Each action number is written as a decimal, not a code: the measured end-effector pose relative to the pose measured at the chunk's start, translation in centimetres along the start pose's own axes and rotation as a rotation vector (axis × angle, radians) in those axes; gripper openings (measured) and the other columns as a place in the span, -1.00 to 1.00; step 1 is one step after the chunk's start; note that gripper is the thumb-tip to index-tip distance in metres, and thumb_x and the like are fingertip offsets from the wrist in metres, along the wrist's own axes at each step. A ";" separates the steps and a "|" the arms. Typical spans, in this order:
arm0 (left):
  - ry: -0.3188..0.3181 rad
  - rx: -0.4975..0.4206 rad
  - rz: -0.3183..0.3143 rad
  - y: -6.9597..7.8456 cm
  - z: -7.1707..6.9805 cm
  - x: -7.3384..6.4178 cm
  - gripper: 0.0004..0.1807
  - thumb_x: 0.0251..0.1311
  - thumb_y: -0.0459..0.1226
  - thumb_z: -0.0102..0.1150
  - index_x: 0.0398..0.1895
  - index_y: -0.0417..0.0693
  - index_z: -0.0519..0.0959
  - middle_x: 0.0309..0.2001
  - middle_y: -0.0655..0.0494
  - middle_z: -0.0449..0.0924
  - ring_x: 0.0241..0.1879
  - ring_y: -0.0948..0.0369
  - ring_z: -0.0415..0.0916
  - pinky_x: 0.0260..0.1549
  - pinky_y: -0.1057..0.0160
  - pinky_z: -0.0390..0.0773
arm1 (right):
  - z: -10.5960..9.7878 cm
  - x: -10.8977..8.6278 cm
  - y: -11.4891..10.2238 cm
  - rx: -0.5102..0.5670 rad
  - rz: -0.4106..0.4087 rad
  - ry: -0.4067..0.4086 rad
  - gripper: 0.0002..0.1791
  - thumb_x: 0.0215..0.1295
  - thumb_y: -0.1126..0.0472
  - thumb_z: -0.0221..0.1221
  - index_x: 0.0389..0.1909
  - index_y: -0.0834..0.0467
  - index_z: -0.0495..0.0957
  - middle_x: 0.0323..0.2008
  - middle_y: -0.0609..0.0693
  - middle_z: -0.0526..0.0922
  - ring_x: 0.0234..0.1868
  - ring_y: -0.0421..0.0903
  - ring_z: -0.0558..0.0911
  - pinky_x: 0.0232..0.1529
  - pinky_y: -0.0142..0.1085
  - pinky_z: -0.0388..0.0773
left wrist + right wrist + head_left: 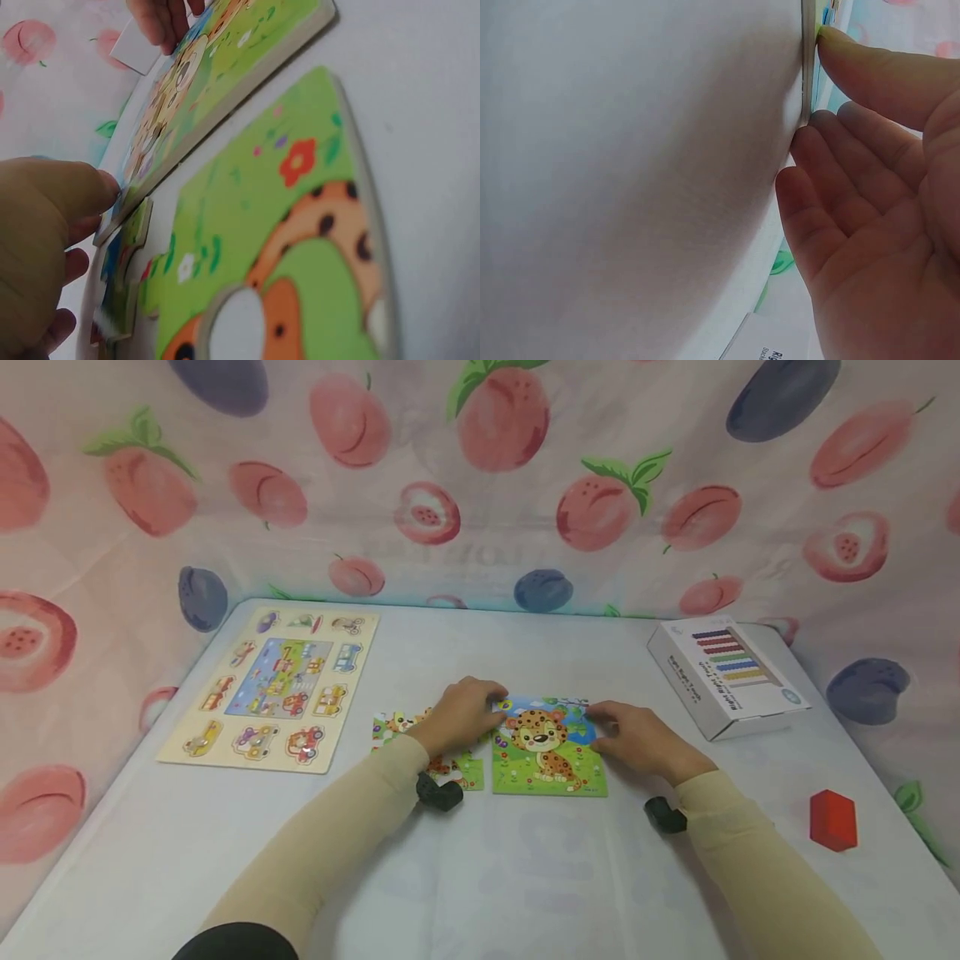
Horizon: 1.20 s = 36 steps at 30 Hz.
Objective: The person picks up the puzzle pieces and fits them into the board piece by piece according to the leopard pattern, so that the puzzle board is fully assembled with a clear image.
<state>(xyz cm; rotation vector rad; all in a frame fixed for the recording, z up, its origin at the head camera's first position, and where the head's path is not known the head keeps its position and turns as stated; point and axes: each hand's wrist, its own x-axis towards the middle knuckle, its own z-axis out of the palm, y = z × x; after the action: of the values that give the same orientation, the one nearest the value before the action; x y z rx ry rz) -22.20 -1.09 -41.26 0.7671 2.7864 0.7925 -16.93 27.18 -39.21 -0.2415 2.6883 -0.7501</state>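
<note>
A square leopard picture board (pixel 551 760), with a spotted cub on green grass, lies in the middle of the white table. At its left edge, my left hand (pixel 465 714) holds the upper corner with thumb and fingertips. My right hand (pixel 637 735) holds the opposite edge; its thumb (pixel 855 64) rests on the picture side and the other fingertips are at the rim. Leopard jigsaw pieces (pixel 472 774) lie left of the board, partly hidden under my left hand and wrist. One large green piece (pixel 225 180) with a round notch shows close up in the left wrist view.
A wooden vehicle puzzle board (pixel 217 739) lies at the back left. A white box (pixel 686 681) with a coloured-bar picture stands at the back right. A red block (pixel 832 820) sits near the right edge. Fruit-patterned cloth (pixel 480 527) hangs behind the table.
</note>
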 end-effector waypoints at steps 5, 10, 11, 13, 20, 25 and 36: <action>-0.022 0.001 0.010 -0.3 -0.2 0.0 -0.53 0.35 -0.10 0.25 0.25 -0.09 0.56 0.15 0.07 0.59 0.20 0.06 0.43 0.26 0.03 0.33 | 0.0 0.0 0.0 0.001 0.006 0.002 -0.36 0.35 0.22 0.24 0.43 0.21 0.33 0.43 0.21 0.31 0.45 0.27 0.21 0.36 0.19 0.16; -0.049 0.009 0.007 -0.5 -0.2 -0.1 -0.49 0.32 -0.07 0.29 0.27 -0.06 0.55 0.16 0.07 0.58 0.22 0.06 0.41 0.27 0.00 0.30 | 0.0 0.0 -0.1 0.001 0.023 -0.002 -0.35 0.35 0.22 0.25 0.43 0.20 0.33 0.43 0.20 0.31 0.45 0.27 0.21 0.36 0.18 0.17; -0.050 0.009 0.006 -0.5 -0.2 -0.1 -0.48 0.31 -0.07 0.30 0.27 -0.06 0.55 0.16 0.07 0.58 0.22 0.06 0.41 0.27 -0.01 0.29 | 0.0 -0.1 -0.1 0.002 0.026 -0.003 -0.35 0.35 0.23 0.25 0.44 0.19 0.32 0.43 0.20 0.31 0.45 0.27 0.21 0.36 0.18 0.17; -0.052 0.005 0.004 -0.5 -0.2 -0.2 -0.48 0.31 -0.06 0.29 0.28 -0.06 0.54 0.17 0.07 0.58 0.22 0.06 0.41 0.28 -0.01 0.29 | 0.0 -0.1 -0.1 0.004 0.023 -0.005 -0.35 0.35 0.23 0.24 0.44 0.19 0.32 0.44 0.20 0.30 0.45 0.27 0.21 0.36 0.18 0.17; -0.043 0.035 0.018 -0.5 -0.4 -0.3 -0.50 0.32 -0.06 0.28 0.26 -0.06 0.56 0.16 0.07 0.59 0.21 0.06 0.42 0.26 0.02 0.32 | 0.0 -0.1 -0.1 -0.001 0.003 0.000 -0.37 0.36 0.21 0.24 0.43 0.20 0.33 0.42 0.20 0.32 0.43 0.27 0.24 0.35 0.19 0.18; -0.024 0.087 0.024 -1.0 -0.7 -0.6 -0.50 0.31 -0.05 0.28 0.25 -0.05 0.56 0.16 0.07 0.59 0.23 0.07 0.42 0.28 0.03 0.31 | 0.0 -0.1 -0.1 0.002 -0.002 0.001 -0.37 0.37 0.22 0.24 0.42 0.21 0.33 0.42 0.20 0.33 0.44 0.26 0.23 0.36 0.18 0.17; 0.009 0.068 -0.034 -3.6 -3.2 -3.1 -0.44 0.26 -0.08 0.34 0.27 -0.10 0.54 0.22 0.00 0.54 0.28 0.03 0.37 0.30 0.02 0.29 | -0.1 -0.1 -0.1 0.001 -0.001 -0.001 -0.36 0.36 0.21 0.24 0.43 0.22 0.32 0.43 0.20 0.31 0.42 0.26 0.26 0.35 0.17 0.20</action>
<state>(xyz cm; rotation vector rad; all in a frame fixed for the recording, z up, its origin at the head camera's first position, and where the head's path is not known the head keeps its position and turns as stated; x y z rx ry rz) -21.93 -6.78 -40.48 0.7267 2.8396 0.7011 -16.89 27.12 -39.09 -0.2426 2.6876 -0.7508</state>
